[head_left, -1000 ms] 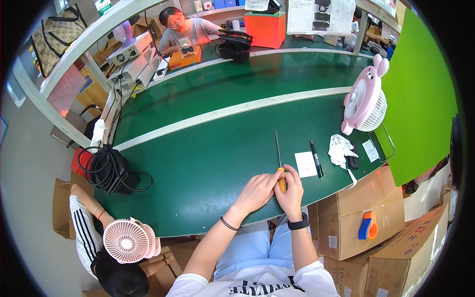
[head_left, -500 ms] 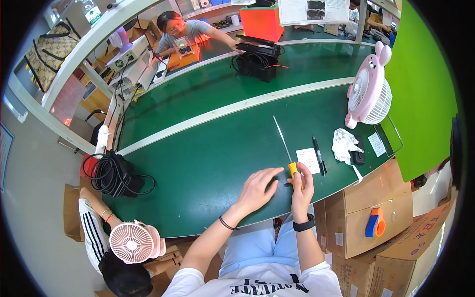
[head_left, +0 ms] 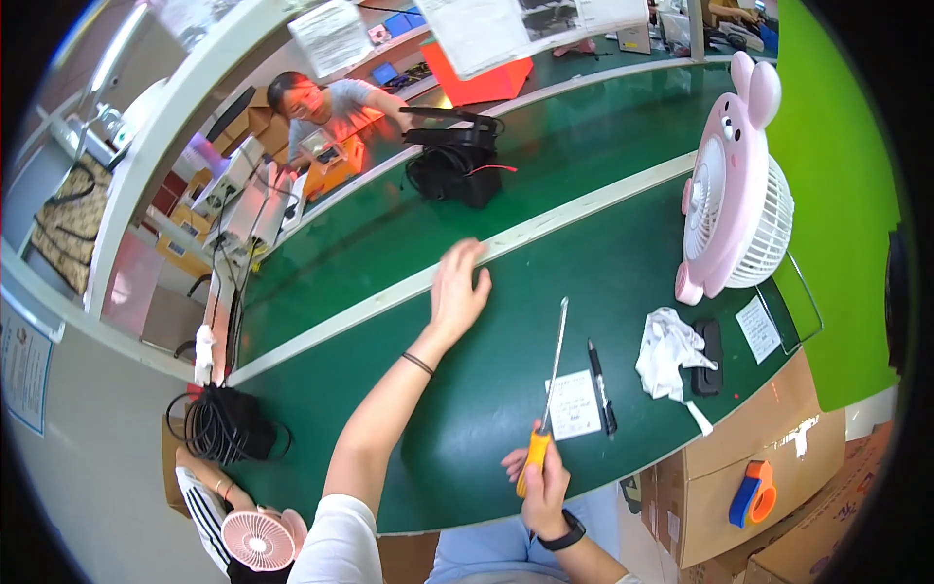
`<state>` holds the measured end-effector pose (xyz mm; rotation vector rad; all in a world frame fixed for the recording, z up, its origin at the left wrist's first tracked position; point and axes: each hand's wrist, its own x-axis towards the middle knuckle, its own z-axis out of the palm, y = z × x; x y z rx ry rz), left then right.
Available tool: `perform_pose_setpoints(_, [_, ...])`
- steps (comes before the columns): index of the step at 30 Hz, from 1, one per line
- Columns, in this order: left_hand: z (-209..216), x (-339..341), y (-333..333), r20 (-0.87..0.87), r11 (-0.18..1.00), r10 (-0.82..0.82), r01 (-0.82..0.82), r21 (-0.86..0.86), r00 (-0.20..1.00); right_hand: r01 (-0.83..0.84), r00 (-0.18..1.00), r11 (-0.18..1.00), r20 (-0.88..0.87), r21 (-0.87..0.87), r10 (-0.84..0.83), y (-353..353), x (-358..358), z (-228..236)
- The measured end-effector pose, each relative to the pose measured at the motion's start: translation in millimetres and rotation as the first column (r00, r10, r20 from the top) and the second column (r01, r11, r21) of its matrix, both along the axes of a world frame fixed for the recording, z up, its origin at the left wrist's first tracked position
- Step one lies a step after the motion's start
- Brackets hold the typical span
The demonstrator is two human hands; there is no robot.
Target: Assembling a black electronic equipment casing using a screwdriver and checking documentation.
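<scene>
The yellow-handled screwdriver [head_left: 541,414] is gripped by the right hand [head_left: 543,477] at the near edge of the green surface [head_left: 467,389], its shaft lying over a white slip [head_left: 574,404]. The left hand [head_left: 457,287] is stretched far, fingers spread and empty (the shaft could be swung into the pen [head_left: 599,387]).

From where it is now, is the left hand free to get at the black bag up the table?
Probably yes. The left hand is stretched out open over bare green table, and nothing lies between it and the black bag; only the white stripe.
</scene>
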<state>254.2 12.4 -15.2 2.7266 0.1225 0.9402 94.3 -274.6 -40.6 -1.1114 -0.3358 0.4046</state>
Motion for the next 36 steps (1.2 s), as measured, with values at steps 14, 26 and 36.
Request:
perform_pose_setpoints(14, [9,125,84,0.136,0.898,0.132,-0.176,0.403,0.982,-0.155,0.983,0.971,0.071,-0.181,0.170,0,41,31])
perform_pose_setpoints(26, [47,-90,31,0.015,0.983,0.032,-0.035,0.182,0.999,-0.108,0.988,0.970,0.086,-0.219,0.130,-3,10,5])
perform_pose_setpoints(36, [14,-261,-112,0.117,0.913,0.279,-0.302,0.276,0.953,0.249,0.922,0.959,0.337,-0.137,-0.191,9,0,-14])
